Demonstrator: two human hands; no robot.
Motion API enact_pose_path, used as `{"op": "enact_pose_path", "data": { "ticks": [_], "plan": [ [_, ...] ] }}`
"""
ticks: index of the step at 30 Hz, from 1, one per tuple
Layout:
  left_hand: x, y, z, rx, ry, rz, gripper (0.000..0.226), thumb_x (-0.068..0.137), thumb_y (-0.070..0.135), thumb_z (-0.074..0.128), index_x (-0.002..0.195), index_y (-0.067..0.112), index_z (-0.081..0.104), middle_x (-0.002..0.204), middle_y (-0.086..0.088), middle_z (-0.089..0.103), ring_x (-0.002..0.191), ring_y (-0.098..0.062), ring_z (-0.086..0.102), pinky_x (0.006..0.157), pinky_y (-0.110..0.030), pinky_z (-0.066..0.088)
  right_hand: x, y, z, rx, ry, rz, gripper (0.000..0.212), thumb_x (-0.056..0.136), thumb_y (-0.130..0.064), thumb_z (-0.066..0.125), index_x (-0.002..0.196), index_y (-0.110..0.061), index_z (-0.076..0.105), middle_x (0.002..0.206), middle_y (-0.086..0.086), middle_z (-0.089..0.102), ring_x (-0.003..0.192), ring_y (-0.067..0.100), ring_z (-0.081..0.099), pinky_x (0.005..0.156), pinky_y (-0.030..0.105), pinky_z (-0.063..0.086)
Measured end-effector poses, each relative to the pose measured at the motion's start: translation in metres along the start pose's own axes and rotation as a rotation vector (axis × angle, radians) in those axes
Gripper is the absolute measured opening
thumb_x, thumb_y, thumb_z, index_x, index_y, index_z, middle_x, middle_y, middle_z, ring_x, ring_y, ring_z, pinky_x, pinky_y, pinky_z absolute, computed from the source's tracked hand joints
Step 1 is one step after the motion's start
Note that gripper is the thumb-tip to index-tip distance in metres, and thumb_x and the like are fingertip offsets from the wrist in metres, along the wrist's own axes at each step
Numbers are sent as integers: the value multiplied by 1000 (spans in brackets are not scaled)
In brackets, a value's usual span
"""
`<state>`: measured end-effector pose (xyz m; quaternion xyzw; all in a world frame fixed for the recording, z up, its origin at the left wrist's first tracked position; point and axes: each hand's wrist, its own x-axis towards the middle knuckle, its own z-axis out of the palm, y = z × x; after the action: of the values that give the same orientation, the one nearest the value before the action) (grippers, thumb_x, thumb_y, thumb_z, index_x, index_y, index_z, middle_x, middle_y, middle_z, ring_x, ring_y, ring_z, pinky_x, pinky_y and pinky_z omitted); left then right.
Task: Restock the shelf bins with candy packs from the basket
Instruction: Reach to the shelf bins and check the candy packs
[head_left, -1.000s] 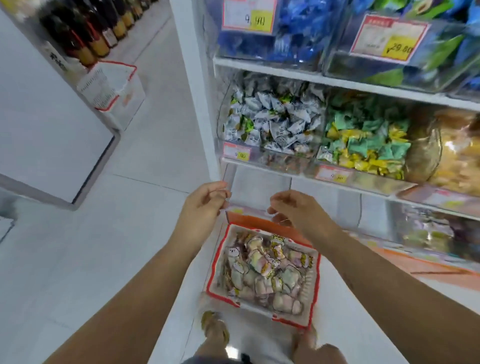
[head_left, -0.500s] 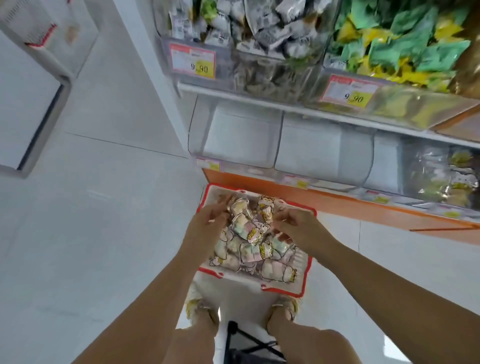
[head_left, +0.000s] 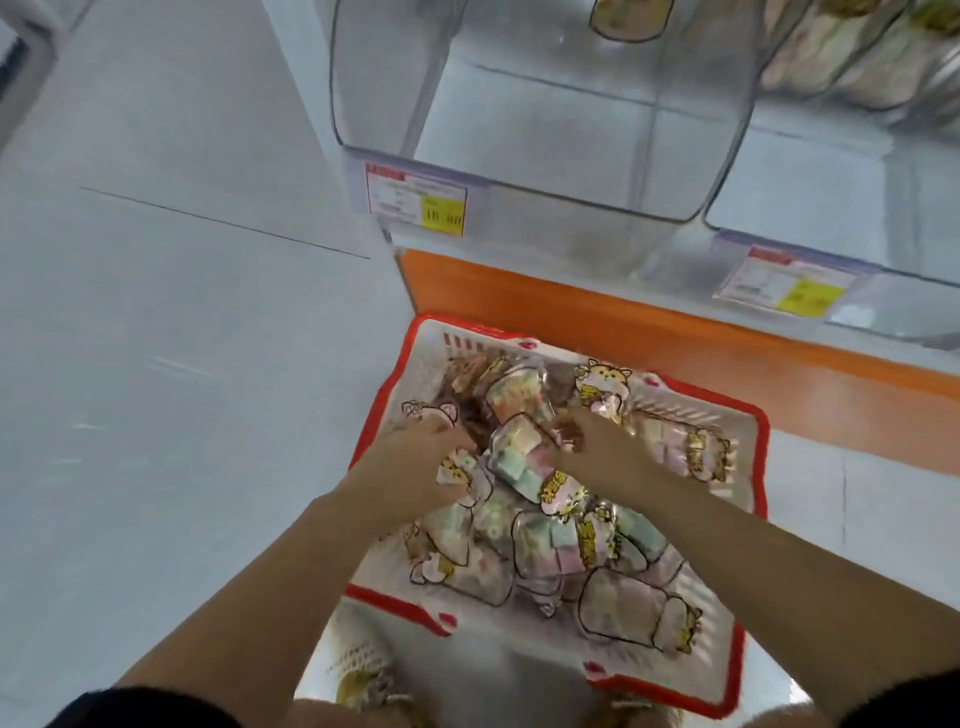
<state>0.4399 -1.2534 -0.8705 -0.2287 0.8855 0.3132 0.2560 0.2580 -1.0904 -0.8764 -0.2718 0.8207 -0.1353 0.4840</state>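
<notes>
A white basket with a red rim (head_left: 761, 447) stands on the floor before the shelf, filled with several clear candy packs printed with cartoon animals (head_left: 631, 608). Both my hands are down in the pile. My left hand (head_left: 410, 467) has its fingers curled round a pack at the basket's left side. My right hand (head_left: 597, 452) grips packs near the middle, its fingertips buried among them. One pack of pastel candies (head_left: 519, 452) lies between the two hands. Just above the basket sits a clear shelf bin (head_left: 545, 119) with nothing in it.
An orange shelf base (head_left: 623, 322) runs behind the basket. Price tags (head_left: 415, 200) hang on the bin fronts. A second clear bin (head_left: 857, 208) sits to the right, with filled bins beyond it. Grey tiled floor (head_left: 156, 364) spreads to the left. My feet are below the basket.
I have bent lower and the view has closed in on the basket. Both hands moved from the bin front down into the candy packs and closed on them.
</notes>
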Motion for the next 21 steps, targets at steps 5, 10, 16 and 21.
{"op": "enact_pose_path", "data": {
  "ticks": [5, 10, 16, 21],
  "plan": [
    [28, -16, 4, 101, 50, 76, 34, 88, 37, 73, 121, 38, 67, 119, 15, 59, 114, -10, 53, 97, -34, 48, 35, 16, 25, -298, 89, -68, 81, 78, -52, 70, 146, -25, 35, 144, 3, 42, 118, 26, 54, 92, 42, 52],
    [36, -15, 7, 147, 45, 81, 28, 87, 33, 76, 115, 36, 69, 113, 11, 62, 109, -14, 53, 93, -35, 49, 40, 18, 36, -382, 144, -113, 83, 71, -52, 75, 139, -29, 33, 130, -3, 48, 105, 21, 57, 86, 41, 55],
    [36, -15, 20, 172, 125, 75, 19, 88, 31, 75, 106, 32, 73, 105, 9, 64, 110, -17, 52, 97, -37, 46, 30, 26, 28, -99, 74, -137, 75, 71, -35, 87, 134, -23, 47, 101, -10, 68, 89, 10, 68, 84, 35, 57],
    [27, -14, 15, 179, 156, 60, 8, 91, 26, 71, 99, 27, 71, 98, 6, 68, 102, -18, 56, 92, -38, 49, -4, 31, 1, -91, 172, -179, 51, 89, -35, 71, 130, -13, 50, 111, 4, 61, 94, 20, 59, 77, 31, 50]
  ]
}}
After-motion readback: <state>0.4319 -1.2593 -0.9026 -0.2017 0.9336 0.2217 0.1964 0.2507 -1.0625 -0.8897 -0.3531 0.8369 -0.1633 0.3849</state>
